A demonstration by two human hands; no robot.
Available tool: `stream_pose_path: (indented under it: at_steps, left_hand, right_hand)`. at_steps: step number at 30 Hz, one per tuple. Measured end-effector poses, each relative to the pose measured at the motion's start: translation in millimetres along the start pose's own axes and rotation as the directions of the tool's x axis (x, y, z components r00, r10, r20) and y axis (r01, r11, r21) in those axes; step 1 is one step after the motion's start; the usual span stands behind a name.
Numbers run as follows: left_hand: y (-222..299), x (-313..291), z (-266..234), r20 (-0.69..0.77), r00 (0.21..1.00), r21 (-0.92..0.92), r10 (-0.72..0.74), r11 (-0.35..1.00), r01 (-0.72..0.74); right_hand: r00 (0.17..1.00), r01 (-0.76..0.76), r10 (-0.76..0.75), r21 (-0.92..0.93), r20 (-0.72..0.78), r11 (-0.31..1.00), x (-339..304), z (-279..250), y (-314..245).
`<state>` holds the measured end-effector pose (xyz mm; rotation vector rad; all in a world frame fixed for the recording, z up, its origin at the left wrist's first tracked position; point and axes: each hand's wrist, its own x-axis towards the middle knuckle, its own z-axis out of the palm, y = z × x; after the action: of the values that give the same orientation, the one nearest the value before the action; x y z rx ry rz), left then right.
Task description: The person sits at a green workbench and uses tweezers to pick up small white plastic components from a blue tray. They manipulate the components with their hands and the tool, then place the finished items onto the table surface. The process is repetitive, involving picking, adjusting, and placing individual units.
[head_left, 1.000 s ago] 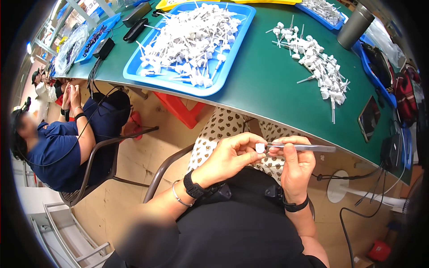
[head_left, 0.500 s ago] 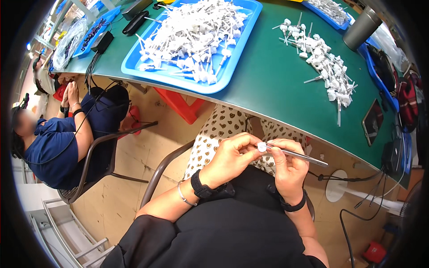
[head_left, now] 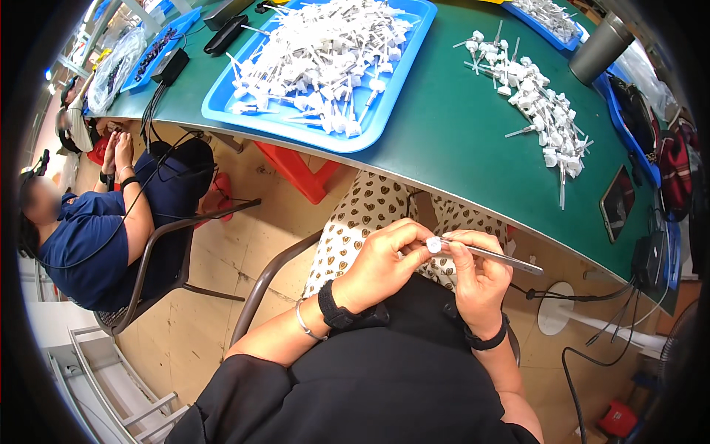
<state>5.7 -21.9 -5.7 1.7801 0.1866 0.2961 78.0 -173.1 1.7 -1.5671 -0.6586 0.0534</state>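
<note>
Between the thumb and fingers of my left hand [head_left: 388, 260] is a small white plastic part [head_left: 434, 245], held above my lap. My right hand [head_left: 481, 275] pinches a pair of metal tweezers [head_left: 510, 260]. The tweezers' tips meet the white part; their blunt end points away to the right. Both hands are closed and nearly touching, just below the table's near edge. On the table, a blue tray [head_left: 403, 89] holds a heap of white plastic parts with thin stems [head_left: 325, 52]. More such parts lie in a loose pile [head_left: 543, 111] to its right.
The green table [head_left: 473, 163] curves across the front. On its right stand a grey metal cup [head_left: 600, 49] and a phone [head_left: 617, 203]. Black cables [head_left: 592, 355] hang at the right. A co-worker [head_left: 96, 244] sits on a chair at the left, beside a red stool [head_left: 299, 174].
The white part has turned slightly in my left fingers, and the tweezers have tilted a little. Both hands keep almost the same place.
</note>
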Motion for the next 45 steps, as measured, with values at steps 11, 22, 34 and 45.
stream_pose_path:
  at_steps: [11, 22, 34, 45]
  left_hand:
    - [-2, -2, 1, -0.009, 0.999, 0.051, 0.052, 0.997, -0.051]
    - [-3, -3, 1, 0.001, 0.999, 0.039, 0.041, 0.998, -0.041]
    - [-5, -4, 2, -0.003, 1.0, 0.025, 0.028, 0.999, -0.028]
    - [-9, -5, 3, 0.012, 0.999, -0.029, 0.042, 0.999, -0.042]
  right_hand:
    - [1.0, 0.012, -0.011, -0.053, 0.016, 0.999, -1, 0, 2]
    - [1.0, 0.015, -0.014, -0.062, 0.018, 0.998, -1, -1, 6]
    - [0.997, 0.023, -0.014, -0.127, 0.069, 0.992, 1, -4, 1]
    - [0.989, -0.069, 0.08, -0.095, 0.121, 0.993, 4, -8, -7]
